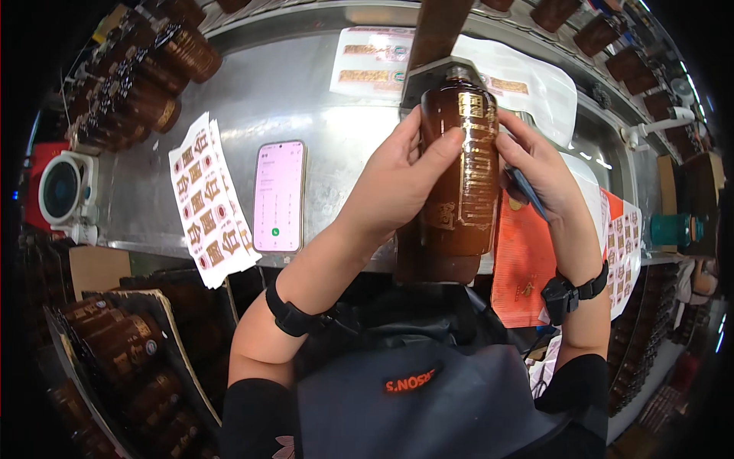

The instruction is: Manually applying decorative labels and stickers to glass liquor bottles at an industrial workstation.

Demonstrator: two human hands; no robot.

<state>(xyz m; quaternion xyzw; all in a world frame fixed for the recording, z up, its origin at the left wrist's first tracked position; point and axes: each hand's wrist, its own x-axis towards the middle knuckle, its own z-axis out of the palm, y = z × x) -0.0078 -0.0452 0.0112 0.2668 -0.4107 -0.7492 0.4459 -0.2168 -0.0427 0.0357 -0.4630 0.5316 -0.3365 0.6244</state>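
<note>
While the L hand (394, 180) is wrapped round the L side of a brown glass bottle (472, 203) w/ gold print, thumb across its front, the R hand (549, 172) is curled at the bottle's upper R side, thumb & fingers bent, w/ a slim dark-blue tool (526, 191) tucked in it; exact tool type unclear. Bottle's up in front of the person's dark apron (428, 394), at the near side of the metal table (252, 84), neck pointing away, print facing up. Black wrist strap on each arm. To the L on the table: a smartphone (279, 197), screen lit w/ a keypad & green call button, & just beside it a fanned stack of white label sheets (210, 203) w/ gold & red print. R of the bottle, partly behind the R forearm, an orange-red printed sheet (524, 264). White backing sheets (375, 61) at the far side. More brown bottles (145, 88) crowd the upper L, others in a crate (172, 317), lower L.
</note>
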